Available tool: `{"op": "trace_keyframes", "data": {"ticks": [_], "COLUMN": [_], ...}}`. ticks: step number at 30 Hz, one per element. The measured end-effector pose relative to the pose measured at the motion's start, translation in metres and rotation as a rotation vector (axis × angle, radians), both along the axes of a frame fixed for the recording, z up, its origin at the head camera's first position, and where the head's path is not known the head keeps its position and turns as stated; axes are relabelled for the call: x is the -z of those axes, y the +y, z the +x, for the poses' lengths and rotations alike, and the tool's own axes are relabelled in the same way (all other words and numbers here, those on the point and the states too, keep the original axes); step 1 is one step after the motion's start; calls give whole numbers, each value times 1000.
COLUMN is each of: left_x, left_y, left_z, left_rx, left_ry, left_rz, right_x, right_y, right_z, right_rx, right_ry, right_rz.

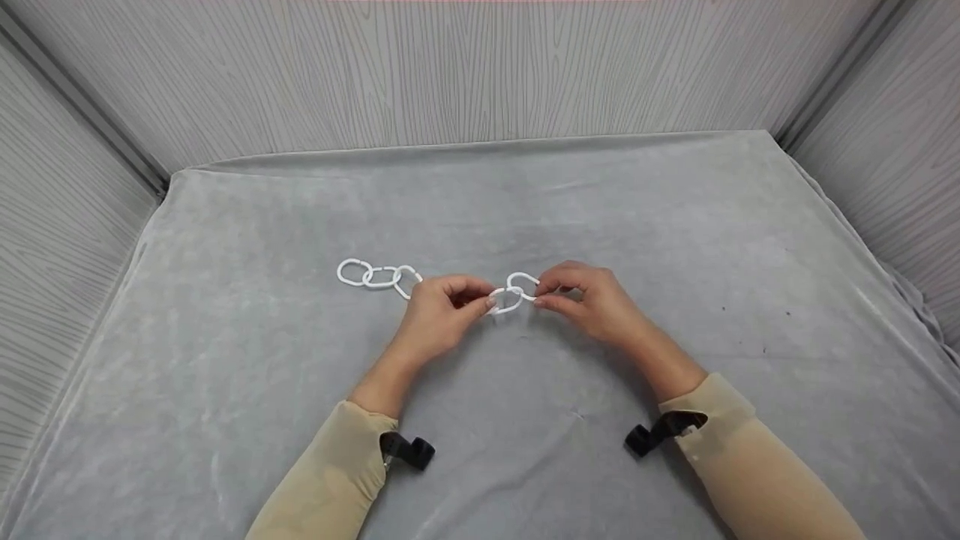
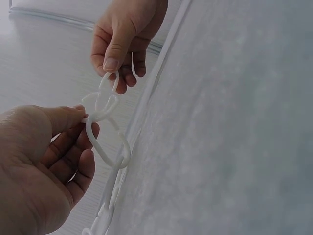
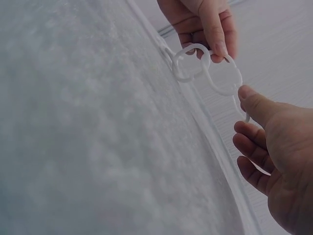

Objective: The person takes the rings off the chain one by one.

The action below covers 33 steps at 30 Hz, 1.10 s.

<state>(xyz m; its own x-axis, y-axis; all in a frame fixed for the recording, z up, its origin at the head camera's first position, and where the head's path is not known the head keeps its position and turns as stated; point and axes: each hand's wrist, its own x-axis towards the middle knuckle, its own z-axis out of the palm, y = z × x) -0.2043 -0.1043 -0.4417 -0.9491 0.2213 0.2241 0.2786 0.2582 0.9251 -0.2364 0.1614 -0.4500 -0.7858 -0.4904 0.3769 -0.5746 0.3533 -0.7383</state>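
Note:
A chain of white oval links (image 1: 382, 286) runs from the left part of the cloth toward both hands. The left hand (image 1: 442, 315) pinches one link (image 1: 519, 303) between thumb and forefinger. Against its right side, the right hand (image 1: 596, 304) pinches the end link (image 1: 517, 274) with thumb and fingers; these two links are hooked through each other. In the left wrist view, another link (image 2: 92, 139) hangs beneath the left fingertips and joins the rest of the chain. The left hand covers the chain's middle in the head view.
Grey cloth (image 1: 525, 435) covers the table, with some creases and a few dark specks at the right. Pale wood-patterned panels (image 1: 465, 75) stand behind and on both sides. Each wrist carries a black camera mount (image 1: 409, 452).

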Motion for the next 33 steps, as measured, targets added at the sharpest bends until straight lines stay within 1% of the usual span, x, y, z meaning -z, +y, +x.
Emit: {"op": "trace_keyframes", "data": {"ticks": [7,12,17,26,33], "left_x": [0,-1,-2,-1,0], "left_y": [2,4,4,5,4], "left_z": [1,2,3,2,3], "left_rx": [3,12,4,2,2], "left_ry": [-13,-22,-26,-25,-31], "left_rz": [-3,-4,-34,-39,-51], "right_x": [1,0,1,-1,0], "right_y": [-1,-2,-3,-6,-7], "right_z": [1,2,2,4,4], "right_rx": [-6,-1,-7,-24,-30], "right_ry": [37,61,92,185,227], "right_rz": [2,13,21,48,71]}}
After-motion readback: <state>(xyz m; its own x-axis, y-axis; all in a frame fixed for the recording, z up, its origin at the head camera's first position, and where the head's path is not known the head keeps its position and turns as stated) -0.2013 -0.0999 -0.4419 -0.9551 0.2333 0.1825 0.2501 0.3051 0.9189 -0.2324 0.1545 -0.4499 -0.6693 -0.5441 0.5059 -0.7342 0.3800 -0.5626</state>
